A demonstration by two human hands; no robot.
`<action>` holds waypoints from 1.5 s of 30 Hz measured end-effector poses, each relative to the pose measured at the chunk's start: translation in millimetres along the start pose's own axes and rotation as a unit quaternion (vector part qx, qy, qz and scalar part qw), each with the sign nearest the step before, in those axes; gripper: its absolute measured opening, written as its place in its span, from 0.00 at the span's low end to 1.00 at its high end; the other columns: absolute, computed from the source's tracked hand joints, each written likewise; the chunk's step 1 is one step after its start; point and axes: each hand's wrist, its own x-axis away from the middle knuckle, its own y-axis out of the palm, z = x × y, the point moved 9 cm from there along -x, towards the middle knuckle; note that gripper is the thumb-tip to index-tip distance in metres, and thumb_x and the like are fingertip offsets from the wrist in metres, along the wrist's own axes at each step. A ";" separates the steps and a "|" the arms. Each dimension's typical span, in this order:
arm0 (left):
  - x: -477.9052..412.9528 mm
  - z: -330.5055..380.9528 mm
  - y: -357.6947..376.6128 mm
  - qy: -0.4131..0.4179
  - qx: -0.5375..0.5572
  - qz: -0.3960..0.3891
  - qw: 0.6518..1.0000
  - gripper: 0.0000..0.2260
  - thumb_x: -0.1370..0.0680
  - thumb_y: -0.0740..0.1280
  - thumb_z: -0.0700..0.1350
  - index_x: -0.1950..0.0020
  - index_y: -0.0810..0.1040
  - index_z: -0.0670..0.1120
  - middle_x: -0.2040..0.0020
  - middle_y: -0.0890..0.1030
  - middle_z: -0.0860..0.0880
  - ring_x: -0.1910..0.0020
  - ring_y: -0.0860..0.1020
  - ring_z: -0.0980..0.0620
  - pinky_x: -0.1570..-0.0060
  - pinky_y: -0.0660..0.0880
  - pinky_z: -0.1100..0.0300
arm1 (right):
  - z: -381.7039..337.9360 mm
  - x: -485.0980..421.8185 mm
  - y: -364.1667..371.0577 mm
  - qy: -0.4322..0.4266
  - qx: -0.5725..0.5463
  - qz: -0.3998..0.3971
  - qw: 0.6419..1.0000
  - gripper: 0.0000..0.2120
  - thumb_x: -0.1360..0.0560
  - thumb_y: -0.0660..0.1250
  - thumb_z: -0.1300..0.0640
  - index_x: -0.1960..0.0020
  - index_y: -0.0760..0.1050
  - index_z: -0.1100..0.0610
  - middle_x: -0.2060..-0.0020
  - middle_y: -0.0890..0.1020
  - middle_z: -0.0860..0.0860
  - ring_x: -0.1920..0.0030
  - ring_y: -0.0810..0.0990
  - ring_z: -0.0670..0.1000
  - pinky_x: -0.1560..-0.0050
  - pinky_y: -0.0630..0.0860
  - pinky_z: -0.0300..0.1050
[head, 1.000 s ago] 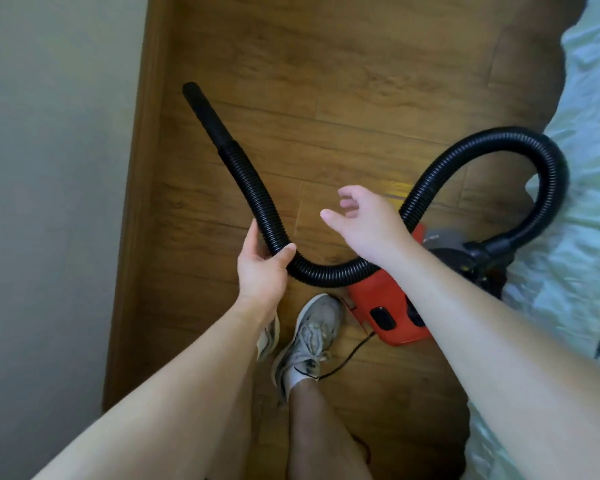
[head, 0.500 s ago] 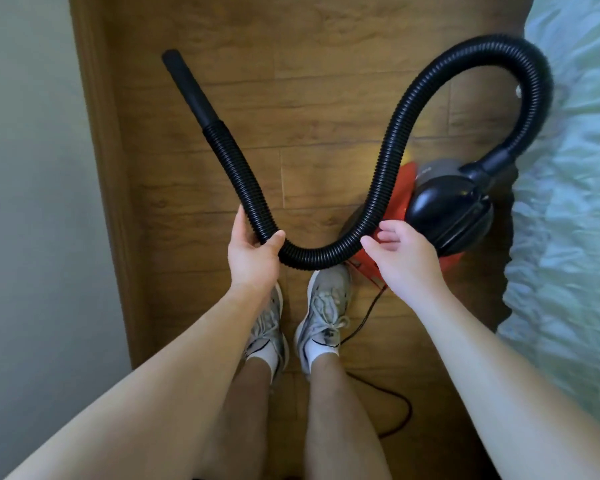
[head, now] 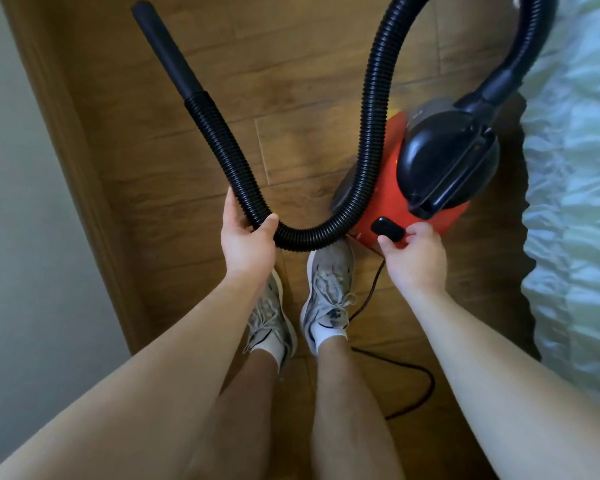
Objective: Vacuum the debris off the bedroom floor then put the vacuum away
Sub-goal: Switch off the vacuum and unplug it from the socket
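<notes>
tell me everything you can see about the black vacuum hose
The hose is black, ribbed and looks like flexible plastic, ending in a smooth rigid nozzle aimed forward and left. It hangs in a deep U: the left hand grips it near the bottom, fingers and thumb curled round it; the bend passes over the right shoe, rises past the red vacuum body, leaves the frame's top and returns to a smooth cuff plugged into the vacuum's black top.
</notes>
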 end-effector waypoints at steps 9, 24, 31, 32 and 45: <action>-5.7 -1.0 6.6 0.003 -0.009 0.001 1.000 0.35 0.20 0.68 0.35 0.21 0.61 0.63 0.35 0.79 0.51 0.38 0.80 0.53 0.35 0.77 0.51 | 9.5 -7.5 -0.2 0.024 -0.050 0.087 0.995 0.21 0.26 0.74 0.47 0.41 0.72 0.59 0.46 0.79 0.55 0.52 0.80 0.54 0.57 0.73 0.44; -12.1 -6.8 15.2 0.011 -0.040 -0.011 0.999 0.35 0.20 0.68 0.35 0.22 0.63 0.65 0.38 0.80 0.51 0.39 0.81 0.51 0.38 0.79 0.46 | 14.0 -16.4 1.7 0.051 -0.051 0.118 0.990 0.21 0.27 0.76 0.49 0.44 0.71 0.58 0.46 0.78 0.55 0.50 0.81 0.58 0.58 0.75 0.48; -11.6 0.4 15.5 0.017 -0.039 -0.018 0.999 0.34 0.20 0.68 0.34 0.22 0.62 0.63 0.35 0.79 0.53 0.36 0.79 0.52 0.36 0.78 0.48 | 14.7 -10.4 2.1 0.022 -0.059 0.123 0.990 0.21 0.26 0.74 0.48 0.42 0.71 0.59 0.46 0.77 0.55 0.51 0.80 0.57 0.58 0.75 0.46; -11.2 1.4 15.3 0.017 -0.039 -0.019 0.999 0.34 0.20 0.68 0.34 0.22 0.62 0.63 0.35 0.79 0.53 0.36 0.79 0.52 0.36 0.78 0.48 | 14.7 -9.8 1.7 0.019 -0.061 0.122 0.990 0.21 0.26 0.74 0.48 0.42 0.71 0.59 0.46 0.77 0.55 0.51 0.80 0.57 0.57 0.76 0.46; -4.1 7.1 15.9 0.019 -0.036 -0.024 0.999 0.34 0.20 0.67 0.34 0.21 0.62 0.63 0.36 0.79 0.53 0.37 0.79 0.52 0.36 0.78 0.48 | 11.6 -7.0 -2.0 0.018 -0.060 0.098 0.993 0.22 0.26 0.74 0.47 0.40 0.71 0.58 0.45 0.77 0.55 0.51 0.80 0.57 0.56 0.78 0.50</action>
